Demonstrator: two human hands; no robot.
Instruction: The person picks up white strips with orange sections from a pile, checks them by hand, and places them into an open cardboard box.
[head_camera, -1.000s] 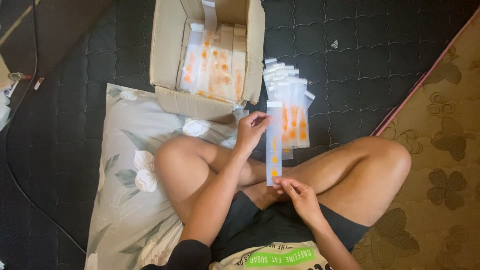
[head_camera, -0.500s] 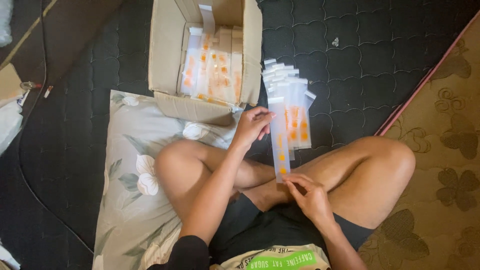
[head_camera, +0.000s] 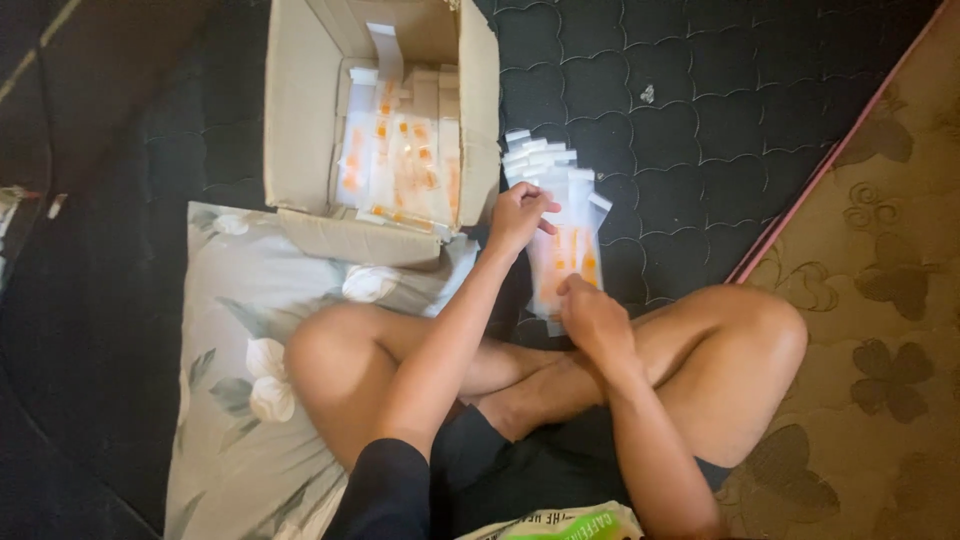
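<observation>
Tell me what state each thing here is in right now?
Cardboard box: open, flaps up, holding packets.
Packets in box: lying flat, side by side.
Packet stack: fanned out on the floor mat.
Left hand: resting on the stack's top end.
Right hand: at the stack's near end.
Floral cushion: flat beneath the person.

— Seated cross-legged, how are the 2 arms placed?
— Both reach forward over the knees; left hand (head_camera: 517, 215) curled, fingers bent, right hand (head_camera: 592, 313) lower, knuckles up, fingers tucked under.
</observation>
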